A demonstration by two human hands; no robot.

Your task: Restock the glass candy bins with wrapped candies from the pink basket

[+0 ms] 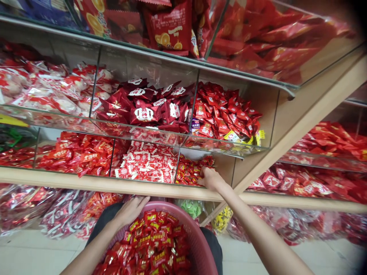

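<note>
My right hand (212,178) reaches into the lower shelf's right-hand compartment, against the small red and gold wrapped candies (187,170). Its fingers are bent and partly hidden, so whether they hold a candy cannot be made out. My left hand (133,209) lies with fingers stretched out at the far left rim of a pink plastic basket (205,238), close under the wooden shelf edge. Nothing shows in that hand. Red wrapped candies with yellow lettering (159,244) fill much of the basket, which sits between my legs.
Glass dividers split the shelves into compartments. Red-and-white candies (146,162) lie left of my right hand, with dark red packets (146,110) above. A slanting wooden upright (258,168) stands close to my right forearm. Bagged sweets (65,210) rest beneath the shelf.
</note>
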